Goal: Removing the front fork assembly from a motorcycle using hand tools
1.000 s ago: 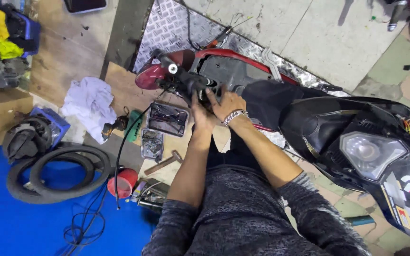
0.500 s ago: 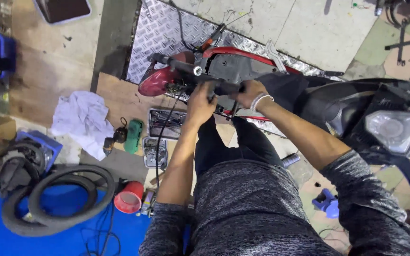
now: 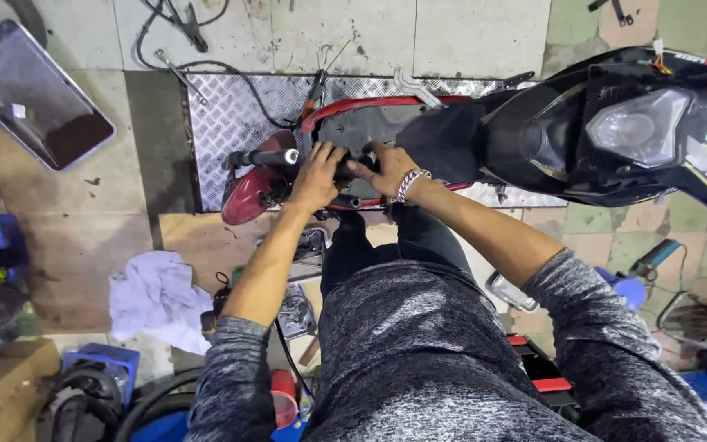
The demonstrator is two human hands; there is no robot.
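A red and black scooter (image 3: pixel 533 131) lies below me on a metal tread plate (image 3: pixel 231 123). My left hand (image 3: pixel 317 176) grips the handlebar (image 3: pixel 263 157) just right of the black grip with a silver end. My right hand (image 3: pixel 386 168), with a silver bracelet on the wrist, is closed on the black handlebar part beside it. The two hands nearly touch. A red mirror housing (image 3: pixel 247 196) sits under the bar. The headlight (image 3: pixel 636 127) is at the right.
A white rag (image 3: pixel 153 299) lies on the floor at left, near small metal parts (image 3: pixel 292 307). A clear tray (image 3: pixel 30 94) sits top left. Cables and tools (image 3: pixel 182 33) lie above the plate. A tyre (image 3: pixel 153 409), a red cup (image 3: pixel 284 397) and a blue box (image 3: pixel 100 360) are bottom left.
The view has swung so the scooter's front now sits upper right. Both hands stay on the handlebar area, close together.
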